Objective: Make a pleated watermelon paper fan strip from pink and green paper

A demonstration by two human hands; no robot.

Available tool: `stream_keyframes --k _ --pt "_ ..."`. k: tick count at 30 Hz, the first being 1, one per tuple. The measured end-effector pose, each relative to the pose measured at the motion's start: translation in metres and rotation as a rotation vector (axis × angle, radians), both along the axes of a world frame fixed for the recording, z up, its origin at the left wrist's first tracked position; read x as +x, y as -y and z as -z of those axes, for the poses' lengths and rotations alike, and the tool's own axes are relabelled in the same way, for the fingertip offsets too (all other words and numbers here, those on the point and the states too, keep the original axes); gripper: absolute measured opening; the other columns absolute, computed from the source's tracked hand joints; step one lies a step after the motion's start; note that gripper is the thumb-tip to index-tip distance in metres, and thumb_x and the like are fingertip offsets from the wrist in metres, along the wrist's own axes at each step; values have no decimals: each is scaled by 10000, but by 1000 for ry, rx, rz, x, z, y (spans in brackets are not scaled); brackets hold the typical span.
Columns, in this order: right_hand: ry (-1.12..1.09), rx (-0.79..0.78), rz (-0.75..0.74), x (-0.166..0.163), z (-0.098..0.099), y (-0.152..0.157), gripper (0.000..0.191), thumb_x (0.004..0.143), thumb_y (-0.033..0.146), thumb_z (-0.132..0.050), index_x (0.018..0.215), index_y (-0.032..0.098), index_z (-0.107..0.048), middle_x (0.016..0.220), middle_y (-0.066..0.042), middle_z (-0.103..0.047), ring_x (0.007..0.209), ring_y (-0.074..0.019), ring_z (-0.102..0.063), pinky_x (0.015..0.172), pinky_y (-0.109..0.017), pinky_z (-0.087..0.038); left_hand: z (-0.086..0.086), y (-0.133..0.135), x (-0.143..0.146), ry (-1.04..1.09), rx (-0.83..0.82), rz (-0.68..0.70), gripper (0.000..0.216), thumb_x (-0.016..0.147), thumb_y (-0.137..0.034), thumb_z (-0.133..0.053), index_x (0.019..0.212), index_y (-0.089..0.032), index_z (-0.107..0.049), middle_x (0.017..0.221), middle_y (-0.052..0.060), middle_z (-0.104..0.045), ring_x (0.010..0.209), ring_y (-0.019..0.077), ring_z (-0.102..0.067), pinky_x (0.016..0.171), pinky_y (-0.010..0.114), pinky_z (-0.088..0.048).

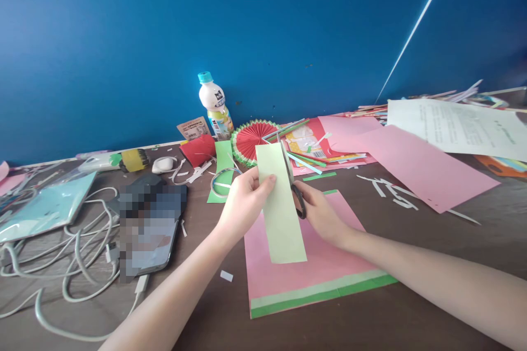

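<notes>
My forearms (pixel 168 290) span the lower frame; at centre, left fingers (pixel 265 187) pinch pale green paper (pixel 285 225), presumably steadying it for the scissors (pixel 289 171) my right fingers (pixel 309 196) hold.

The left forearm (pixel 177 290) and right forearm (pixel 428 279) are bare as far as the picture's edge, smooth in outline, each broadest where the view cuts it off and tapering to a slim wrist. The left fingers (pixel 262 190) and right fingers (pixel 309 194) are ungloved and slender, their nails too small to make out.
</notes>
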State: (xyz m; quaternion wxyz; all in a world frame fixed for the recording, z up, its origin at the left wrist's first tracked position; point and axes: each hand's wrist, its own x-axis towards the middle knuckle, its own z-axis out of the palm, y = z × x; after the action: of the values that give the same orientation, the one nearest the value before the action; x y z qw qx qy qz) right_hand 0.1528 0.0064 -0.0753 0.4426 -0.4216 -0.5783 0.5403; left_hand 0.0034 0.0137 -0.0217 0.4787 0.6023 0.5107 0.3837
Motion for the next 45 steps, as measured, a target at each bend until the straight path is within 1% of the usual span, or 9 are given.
stream_keyframes --k 4,8,11,15,19,25,30,35,45 --pt "24 -6 31 1 -1 -1 303 814 450 -511 678 197 -416 612 38 -458 608 -109 -428 570 -247 -341 -10 -9 -11 -176 13 -46 219 803 -377 -466 731 -176 -512 614 -30 -520 529 124 -502 481 219 -347" --pt "-7 -40 74 2 -1 -2 397 814 566 -464 686 191 -446 610 20 -494 589 -111 -428 554 -251 -325 -12 -26 -38 -841 201 -168 114 762 -260 -445 667 -198 -438 574 -15 -459 537 161 -482 477 247 -280" --pt "-84 -69 82 3 0 -4 417 803 591 -474 701 186 -469 617 19 -503 543 -95 -382 521 -246 -293 -4 -35 -56 -1205 239 -107 101 758 -226 -451 833 -180 -501 767 75 -586 745 260 -570 572 298 -364" --pt "-191 -105 86 3 2 -6 428 781 605 -501 701 184 -483 608 18 -509 508 -84 -359 490 -242 -266 5 -37 -62 -1414 395 -128 418 728 -140 -499 1144 -107 -475 1060 167 -583 994 340 -518 771 399 -419" --pt "-246 -74 124 3 -4 -6 433 770 612 -507 699 185 -491 605 15 -516 485 -80 -372 475 -241 -278 6 -31 -41 -1295 626 -196 395 777 -143 -488 1172 -144 -492 1217 146 -506 1076 336 -454 865 451 -399" --pt "-230 73 136 14 -28 -15 398 798 575 -495 718 186 -515 653 13 -511 464 -66 -365 442 -234 -265 26 -4 4 -917 508 261 200 827 -169 -473 1018 -174 -534 1035 73 -569 983 226 -510 868 364 -427" --pt "104 115 78 36 -47 -32 318 748 489 -600 731 178 -536 651 8 -538 536 -95 -472 515 -244 -375 51 9 19 -971 529 218 195 831 -175 -457 1018 -176 -513 1049 87 -551 969 255 -489 810 412 -428" --pt "456 194 -95 56 -34 -35 258 660 352 -687 824 193 -568 822 -1 -596 690 -126 -546 609 -252 -430 56 8 16 -905 520 155 136 824 -197 -489 958 -171 -482 1000 78 -526 945 242 -472 836 403 -420" --pt "568 274 -269 82 -7 -21 238 729 308 -634 943 210 -600 991 -61 -643 951 -226 -597 846 -348 -439 55 5 10 -674 404 91 304 773 -151 -545 1055 -184 -437 1095 77 -492 1048 230 -457 929 385 -399"
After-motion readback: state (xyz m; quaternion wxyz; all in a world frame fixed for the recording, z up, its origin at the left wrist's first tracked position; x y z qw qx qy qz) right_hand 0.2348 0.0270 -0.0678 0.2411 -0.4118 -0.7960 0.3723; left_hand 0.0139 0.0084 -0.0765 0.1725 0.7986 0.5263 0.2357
